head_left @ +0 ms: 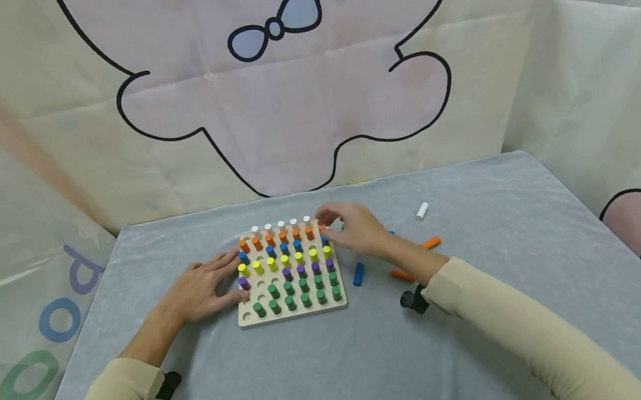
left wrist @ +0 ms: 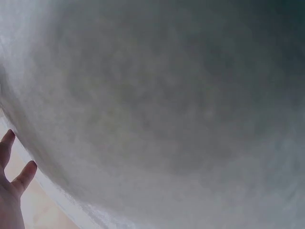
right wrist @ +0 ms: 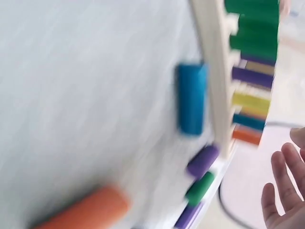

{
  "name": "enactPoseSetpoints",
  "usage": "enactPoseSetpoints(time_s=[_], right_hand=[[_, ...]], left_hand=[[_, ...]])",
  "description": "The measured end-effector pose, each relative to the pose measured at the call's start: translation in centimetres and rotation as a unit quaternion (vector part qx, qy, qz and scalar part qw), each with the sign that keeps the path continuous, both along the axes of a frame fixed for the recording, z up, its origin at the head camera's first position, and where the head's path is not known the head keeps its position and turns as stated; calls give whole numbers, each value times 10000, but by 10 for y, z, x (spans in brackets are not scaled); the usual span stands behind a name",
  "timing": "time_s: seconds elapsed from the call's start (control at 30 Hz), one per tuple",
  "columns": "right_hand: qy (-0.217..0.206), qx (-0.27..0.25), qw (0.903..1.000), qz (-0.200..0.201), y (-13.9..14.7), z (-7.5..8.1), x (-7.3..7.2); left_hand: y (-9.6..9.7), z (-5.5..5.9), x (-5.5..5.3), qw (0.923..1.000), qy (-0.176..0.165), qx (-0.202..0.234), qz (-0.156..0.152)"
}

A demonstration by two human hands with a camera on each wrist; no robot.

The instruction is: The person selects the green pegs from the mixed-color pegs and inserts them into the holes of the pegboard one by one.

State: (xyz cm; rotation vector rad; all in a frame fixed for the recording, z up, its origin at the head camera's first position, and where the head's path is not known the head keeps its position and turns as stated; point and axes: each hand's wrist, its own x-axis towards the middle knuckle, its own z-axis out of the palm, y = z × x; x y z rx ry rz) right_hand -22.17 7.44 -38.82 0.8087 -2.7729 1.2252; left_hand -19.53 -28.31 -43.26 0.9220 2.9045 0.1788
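Observation:
A pale wooden pegboard (head_left: pixel 298 315) lies on the cloth, with rows of white, orange, blue, yellow, purple and green pegs standing in it. My left hand (head_left: pixel 207 289) rests along its left edge, fingers extended and thumb touching the side. In the left wrist view, only part of that hand (left wrist: pixel 12 188) shows. Over the board's far right corner hovers my right hand (head_left: pixel 356 227), thumb and index finger apart beside an orange peg (head_left: pixel 322 227). In the right wrist view, the right hand's (right wrist: pixel 288 191) fingers are spread, and I see nothing held. Part of the grip is cut off.
Loose on the grey-blue cloth (head_left: pixel 295 383), right of the board, lie a blue peg (head_left: pixel 358 274), orange pegs (head_left: pixel 430 243) and a white peg (head_left: pixel 422 211). Purple and green pegs (right wrist: pixel 200 188) lie near the board's far right. A printed curtain (head_left: pixel 284 98) hangs behind the table.

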Motion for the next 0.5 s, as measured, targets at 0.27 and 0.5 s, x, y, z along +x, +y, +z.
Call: enactPoseSetpoints(time_s=[0.27, 0.5], right_hand=[[-365, 480, 9965, -578, 36, -14, -17], [-475, 802, 9932, -698, 50, -22, -20]], left_hand=[[1, 3, -1, 9999, -137, 13, 67], [3, 3, -1, 9997, -212, -5, 104]])
